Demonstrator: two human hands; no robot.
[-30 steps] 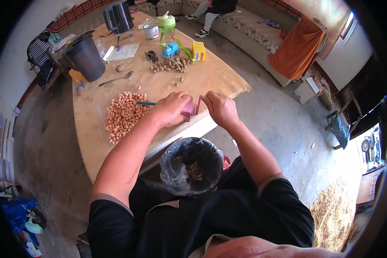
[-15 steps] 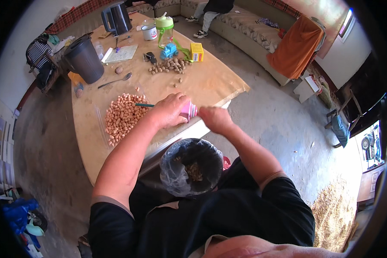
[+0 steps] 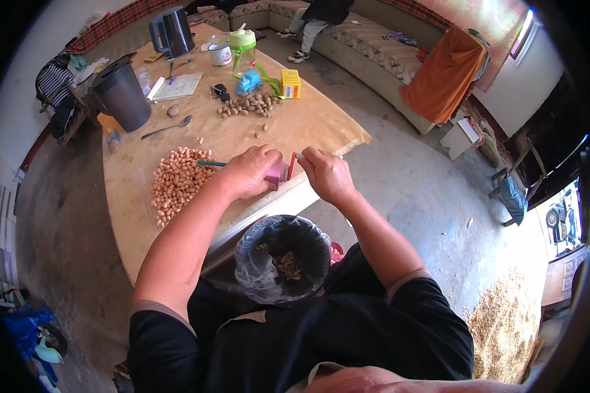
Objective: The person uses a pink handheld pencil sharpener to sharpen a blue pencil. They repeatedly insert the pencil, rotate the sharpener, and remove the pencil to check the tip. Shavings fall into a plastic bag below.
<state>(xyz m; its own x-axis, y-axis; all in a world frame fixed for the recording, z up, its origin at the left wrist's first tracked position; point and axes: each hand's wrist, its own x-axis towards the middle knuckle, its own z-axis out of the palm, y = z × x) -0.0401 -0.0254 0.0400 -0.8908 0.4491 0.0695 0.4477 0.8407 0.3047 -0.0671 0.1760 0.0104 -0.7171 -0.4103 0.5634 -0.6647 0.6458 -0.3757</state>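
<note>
My left hand (image 3: pixel 246 174) is closed around a pink hand-crank pencil sharpener (image 3: pixel 278 174) at the table's near right edge. A teal pencil (image 3: pixel 208 163) sticks out on its left side, reaching over shelled peanuts (image 3: pixel 182 183) in a clear shallow tray (image 3: pixel 145 190). On the other side of the sharpener is a red crank arm (image 3: pixel 292 166). My right hand (image 3: pixel 329 175) is closed at the top of this crank, and its fingers cover most of the handle. Below both hands stands a bin lined with a clear bag (image 3: pixel 252 263), with some scraps inside.
Farther back on the table (image 3: pixel 308 131) are brown nuts (image 3: pixel 255 105), a spoon (image 3: pixel 167 128), a dark pitcher (image 3: pixel 121 95), a blue toy car (image 3: pixel 249 82), a yellow box (image 3: pixel 290 84) and a green-lidded bottle (image 3: pixel 243 52). Someone's legs (image 3: pixel 310 36) show by the sofa (image 3: pixel 360 56).
My right hand has turned the crank, so its red arm now shows upright beside the sharpener. My left hand keeps its hold. The whole view has shifted slightly.
</note>
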